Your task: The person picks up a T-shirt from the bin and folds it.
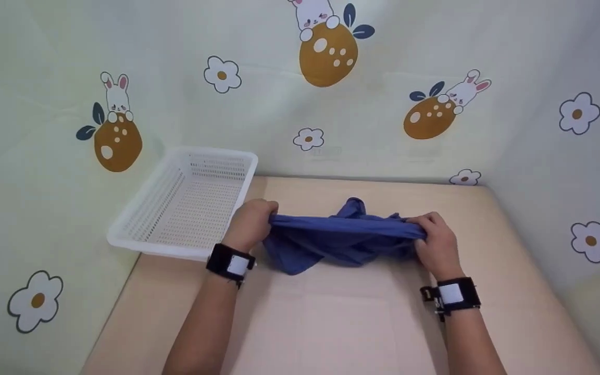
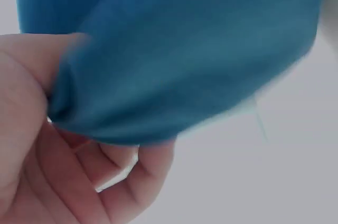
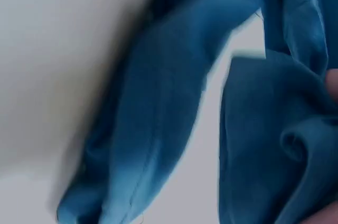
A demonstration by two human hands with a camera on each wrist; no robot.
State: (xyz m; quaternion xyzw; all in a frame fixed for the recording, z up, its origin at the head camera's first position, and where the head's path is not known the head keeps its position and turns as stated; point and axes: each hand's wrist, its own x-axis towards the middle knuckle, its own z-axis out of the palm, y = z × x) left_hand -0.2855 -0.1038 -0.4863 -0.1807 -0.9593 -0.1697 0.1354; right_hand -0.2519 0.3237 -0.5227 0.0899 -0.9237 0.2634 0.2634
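Beige table (image 1: pixel 513 291), bunny-and-flower wall cloth (image 1: pixel 383 125) behind.

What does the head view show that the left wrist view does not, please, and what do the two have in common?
Only the head view shows the right hand gripping the other end of the blue cloth, the white basket by the left hand, the beige table and the wall cloth with rabbits and flowers.

Only the left wrist view shows, close up, the curled fingers under the cloth's edge.

Both show the left hand holding the blue cloth.
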